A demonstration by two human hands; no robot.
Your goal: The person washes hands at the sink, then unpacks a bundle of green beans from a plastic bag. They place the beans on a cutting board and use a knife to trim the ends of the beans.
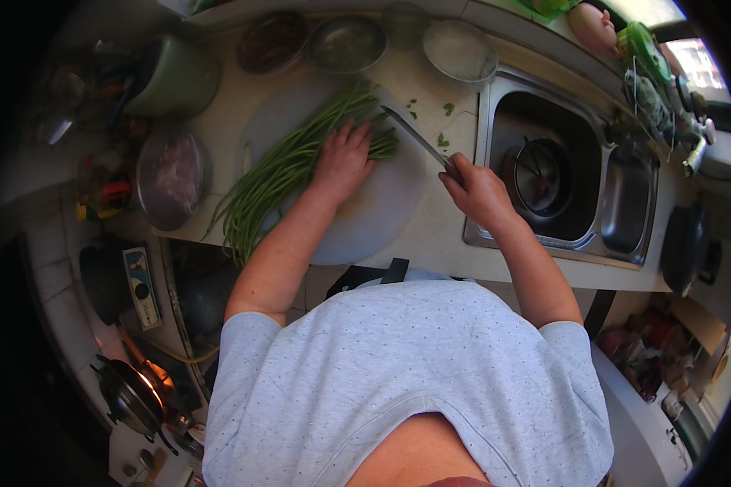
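Observation:
A bunch of long thin green vegetable stalks point(286, 152) lies slantwise over a round pale cutting board point(371, 213). Its lower left ends hang past the counter's front edge. My left hand point(344, 159) lies palm down across the bunch near its upper right ends, holding it against the board. In my right hand point(480, 187) is the handle of a kitchen knife. The knife's blade point(417, 135) points up and left, its tip near the stalk ends at the board's right side. My right palm hides most of the handle.
Green scraps point(443, 140) lie right of the board, before a steel sink point(594, 176) holding a dark pot point(542, 176). Several bowls line the back, including a pale one point(460, 52). At left are a bowl of meat point(173, 176) and a wok point(131, 395) near an orange glow.

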